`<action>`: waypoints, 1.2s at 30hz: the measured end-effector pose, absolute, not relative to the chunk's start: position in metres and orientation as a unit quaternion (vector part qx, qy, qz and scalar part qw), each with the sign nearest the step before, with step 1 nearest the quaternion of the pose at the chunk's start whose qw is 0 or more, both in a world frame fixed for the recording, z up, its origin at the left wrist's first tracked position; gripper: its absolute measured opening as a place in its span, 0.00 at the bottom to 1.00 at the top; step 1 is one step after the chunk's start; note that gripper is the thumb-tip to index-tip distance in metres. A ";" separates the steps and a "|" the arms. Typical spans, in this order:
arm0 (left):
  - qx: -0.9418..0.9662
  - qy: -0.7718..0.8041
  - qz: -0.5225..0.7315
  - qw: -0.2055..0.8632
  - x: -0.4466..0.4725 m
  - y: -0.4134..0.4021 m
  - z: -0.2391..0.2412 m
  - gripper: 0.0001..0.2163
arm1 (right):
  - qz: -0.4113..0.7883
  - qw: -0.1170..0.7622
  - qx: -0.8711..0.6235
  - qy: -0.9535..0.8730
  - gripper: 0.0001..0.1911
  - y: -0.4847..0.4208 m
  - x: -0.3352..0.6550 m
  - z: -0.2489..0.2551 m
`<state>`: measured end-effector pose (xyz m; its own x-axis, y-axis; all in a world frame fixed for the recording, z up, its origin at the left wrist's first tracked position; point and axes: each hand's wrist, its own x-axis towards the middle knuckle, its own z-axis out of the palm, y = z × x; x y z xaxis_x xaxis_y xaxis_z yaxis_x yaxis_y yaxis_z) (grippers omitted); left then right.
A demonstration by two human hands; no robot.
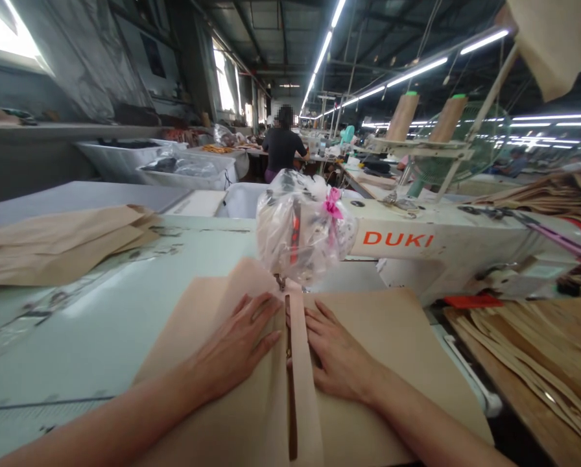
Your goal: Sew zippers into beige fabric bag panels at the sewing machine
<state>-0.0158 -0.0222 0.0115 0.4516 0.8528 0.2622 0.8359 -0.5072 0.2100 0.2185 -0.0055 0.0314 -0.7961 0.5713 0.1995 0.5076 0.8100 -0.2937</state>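
Both my hands lie flat on a tan fabric piece (388,331) spread on the sewing table. My left hand (237,344) presses the left panel, fingers stretched toward the needle. My right hand (336,357) presses the right panel, fingers spread. Between them runs a narrow tan strip with a dark zipper (289,363) leading up to the presser foot. The white DUKI sewing machine (417,240) stands behind, its head wrapped in clear plastic (300,227) tied with a pink ribbon.
A stack of tan fabric pieces (57,243) lies at the left on the pale green table (100,324). More cut strips (538,344) pile on the wooden surface at right. Thread cones (402,117) stand behind the machine. A person in a black top (281,146) works farther back.
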 end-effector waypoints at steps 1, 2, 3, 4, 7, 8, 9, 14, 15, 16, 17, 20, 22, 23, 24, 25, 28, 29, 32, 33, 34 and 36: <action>0.852 0.496 0.165 0.024 -0.016 -0.023 0.012 0.22 | 0.108 0.142 -0.288 -0.941 0.27 -0.006 0.219 0.031; 0.853 0.496 0.163 0.023 -0.016 -0.023 0.012 0.22 | 0.104 0.144 -0.290 -0.941 0.27 -0.006 0.219 0.030; 0.853 0.496 0.161 0.021 -0.016 -0.023 0.012 0.22 | 0.101 0.145 -0.290 -0.940 0.28 -0.005 0.219 0.030; 0.854 0.496 0.159 0.017 -0.016 -0.023 0.012 0.22 | 0.100 0.147 -0.290 -0.940 0.28 -0.005 0.219 0.029; 0.855 0.495 0.156 0.007 -0.017 -0.025 0.012 0.22 | 0.105 0.145 -0.289 -0.940 0.28 -0.005 0.218 0.029; 0.855 0.494 0.156 0.006 -0.017 -0.025 0.012 0.22 | 0.108 0.144 -0.289 -0.940 0.28 -0.005 0.217 0.030; 0.855 0.494 0.156 0.005 -0.017 -0.026 0.011 0.22 | 0.110 0.142 -0.289 -0.940 0.27 -0.005 0.217 0.030; 0.857 0.492 0.153 0.004 -0.017 -0.026 0.009 0.22 | 0.119 0.145 -0.293 -0.938 0.26 -0.007 0.216 0.031; 0.859 0.488 0.155 0.004 -0.016 -0.026 0.009 0.22 | 0.121 0.144 -0.294 -0.937 0.26 -0.008 0.216 0.031; 0.860 0.486 0.157 0.003 -0.016 -0.026 0.009 0.22 | 0.121 0.143 -0.295 -0.937 0.26 -0.008 0.216 0.031; 0.860 0.486 0.158 0.003 -0.015 -0.026 0.008 0.22 | 0.121 0.142 -0.296 -0.937 0.26 -0.008 0.217 0.031; 0.856 0.492 0.158 -0.001 -0.012 -0.026 0.009 0.23 | 0.135 0.160 -0.294 -0.933 0.22 -0.005 0.218 0.032; 0.855 0.495 0.154 -0.003 -0.010 -0.027 0.009 0.23 | 0.152 0.221 -0.327 -0.906 0.19 0.000 0.219 0.033; 0.857 0.494 0.151 -0.004 -0.010 -0.027 0.009 0.24 | 0.153 0.262 -0.354 -0.885 0.20 0.004 0.219 0.033; 0.858 0.491 0.148 -0.004 -0.010 -0.028 0.009 0.24 | 0.146 0.298 -0.379 -0.864 0.20 0.007 0.219 0.033; 0.861 0.488 0.144 -0.003 -0.010 -0.029 0.008 0.25 | 0.132 0.319 -0.395 -0.852 0.21 0.010 0.218 0.032; 0.866 0.482 0.134 -0.003 -0.013 -0.030 0.005 0.28 | 0.086 0.263 -0.362 -0.890 0.21 0.016 0.213 0.027; 0.867 0.481 0.132 -0.005 -0.015 -0.029 0.004 0.29 | 0.075 0.225 -0.343 -0.909 0.22 0.018 0.210 0.025; 0.870 0.477 0.126 -0.011 -0.018 -0.024 0.002 0.31 | 0.047 0.156 -0.331 -0.929 0.26 0.021 0.205 0.020; 0.871 0.475 0.125 -0.012 -0.019 -0.021 0.002 0.31 | 0.039 0.148 -0.337 -0.929 0.26 0.023 0.203 0.020; 0.871 0.475 0.123 -0.013 -0.020 -0.018 0.002 0.31 | 0.033 0.142 -0.345 -0.927 0.26 0.024 0.202 0.020; 0.872 0.473 0.122 -0.018 -0.022 -0.014 0.001 0.31 | 0.025 0.137 -0.356 -0.924 0.25 0.027 0.200 0.021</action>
